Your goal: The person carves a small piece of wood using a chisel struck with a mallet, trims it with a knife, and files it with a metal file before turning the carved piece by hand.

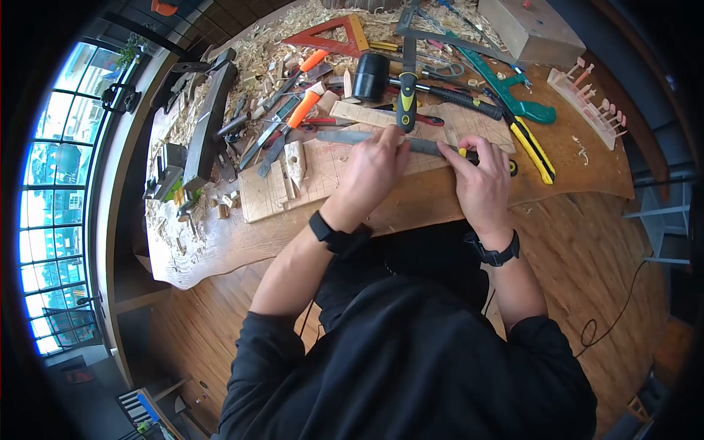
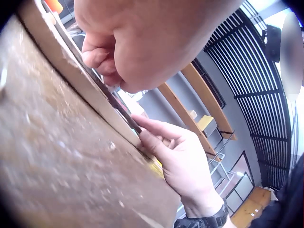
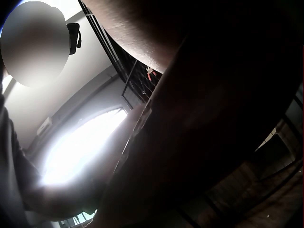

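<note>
A flat grey metal file [image 1: 345, 137] lies crosswise over the light wooden board [image 1: 323, 180] near the bench's front edge. My right hand [image 1: 484, 183] grips its right end, where black and yellow handle parts show between the fingers. Thumb and index finger of the right hand [image 2: 175, 152] pinch the dark flat blade [image 2: 124, 114] in the left wrist view. Over the middle of the file is my left hand [image 1: 370, 172], its fingers curled at the blade. Its fingertips are mostly hidden. The right wrist view is too dark to show the work.
Behind the hands lie a black mallet [image 1: 371, 77], orange-handled chisels [image 1: 304, 110], a yellow-black rasp [image 1: 407, 103], a green saw [image 1: 506, 92] and a yellow cutter knife [image 1: 533, 150]. A long plane [image 1: 207, 121] stands left among shavings. A rack [image 1: 583, 106] sits right.
</note>
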Demonstrator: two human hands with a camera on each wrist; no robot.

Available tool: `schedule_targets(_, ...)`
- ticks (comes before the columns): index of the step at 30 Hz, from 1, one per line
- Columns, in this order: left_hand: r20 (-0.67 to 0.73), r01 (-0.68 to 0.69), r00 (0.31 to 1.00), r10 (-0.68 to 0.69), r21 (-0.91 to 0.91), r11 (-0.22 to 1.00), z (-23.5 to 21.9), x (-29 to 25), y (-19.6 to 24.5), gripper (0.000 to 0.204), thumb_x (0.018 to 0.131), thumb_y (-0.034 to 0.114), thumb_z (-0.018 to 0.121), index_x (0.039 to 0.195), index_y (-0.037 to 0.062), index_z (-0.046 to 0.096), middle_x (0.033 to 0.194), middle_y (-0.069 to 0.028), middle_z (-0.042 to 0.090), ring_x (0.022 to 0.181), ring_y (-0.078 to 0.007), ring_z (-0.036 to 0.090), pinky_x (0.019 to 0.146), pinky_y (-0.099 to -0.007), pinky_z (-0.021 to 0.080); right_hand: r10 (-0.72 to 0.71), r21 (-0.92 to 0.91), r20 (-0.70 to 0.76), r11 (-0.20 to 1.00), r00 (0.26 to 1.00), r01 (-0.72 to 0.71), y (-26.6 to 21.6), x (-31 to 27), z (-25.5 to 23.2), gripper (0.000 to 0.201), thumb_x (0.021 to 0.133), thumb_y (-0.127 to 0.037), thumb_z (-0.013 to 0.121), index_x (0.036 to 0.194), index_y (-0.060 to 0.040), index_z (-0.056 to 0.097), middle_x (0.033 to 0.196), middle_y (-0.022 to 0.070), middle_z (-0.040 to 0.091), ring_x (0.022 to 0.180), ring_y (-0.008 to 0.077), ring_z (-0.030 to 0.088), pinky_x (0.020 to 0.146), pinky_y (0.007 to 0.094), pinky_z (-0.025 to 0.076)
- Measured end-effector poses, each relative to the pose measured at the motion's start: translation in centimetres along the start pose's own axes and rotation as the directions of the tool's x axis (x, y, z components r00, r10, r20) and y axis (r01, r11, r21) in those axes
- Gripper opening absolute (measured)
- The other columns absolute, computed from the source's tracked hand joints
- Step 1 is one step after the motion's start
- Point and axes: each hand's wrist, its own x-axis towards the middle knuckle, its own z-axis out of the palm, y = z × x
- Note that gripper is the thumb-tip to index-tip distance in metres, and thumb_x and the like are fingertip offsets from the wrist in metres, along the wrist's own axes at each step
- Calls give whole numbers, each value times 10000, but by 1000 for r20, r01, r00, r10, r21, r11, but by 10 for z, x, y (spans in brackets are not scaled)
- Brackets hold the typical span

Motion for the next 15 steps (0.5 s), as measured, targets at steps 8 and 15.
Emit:
schedule_targets(8, 2, 108, 994, -111, 187, 976, -10, -5, -12, 138, 1018, 96, 671, 963, 2, 586, 773, -248, 671, 688, -456, 688, 613, -518, 539, -6, 8, -22, 1000, 1000, 6, 1, 1, 1, 394, 859, -53, 759, 1216, -200, 838, 1095, 26, 611, 1026, 244, 608, 893, 401, 454)
schedule_targets(15, -50, 136, 990, -129, 174, 975, -29, -7, -39, 116, 1018, 72, 679, 998, -5, 595, 805, -243, 689, 739, -451, 695, 645, -509, 538, 5, 6, -11, 1000, 1000, -5, 2, 0, 2, 389, 865, -50, 753, 1214, -197, 840, 1097, 28, 611, 1023, 244, 606, 894, 400, 454)
